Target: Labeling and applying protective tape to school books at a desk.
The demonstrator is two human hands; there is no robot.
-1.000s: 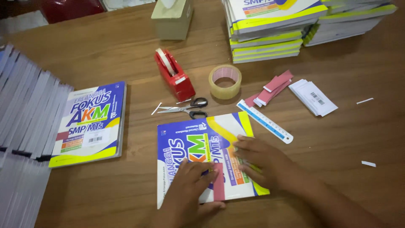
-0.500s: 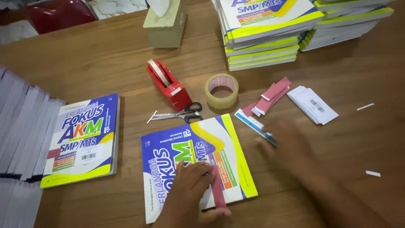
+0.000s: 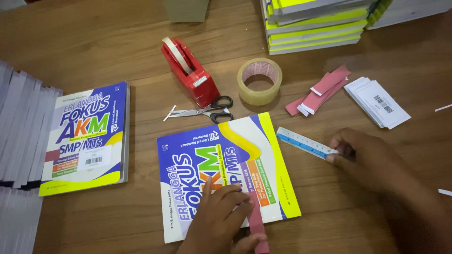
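under right hand (image 3: 372, 160) fingertips (image 3: 333, 158): ruler (image 3: 306, 142) end.

blue-yellow book (image 3: 207, 164): flat, tilted | pink strip (image 3: 256, 221): on its cover | pale-blue ruler (image 3: 303, 142): just right

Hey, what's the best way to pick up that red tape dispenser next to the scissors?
Grip the red tape dispenser across its two long flat sides, around the middle of the body, coming down from above. It stands upright on the wooden table, with the tape roll on top toward the far end and the cutter end near the scissors, so probably best to stay clear of that end.
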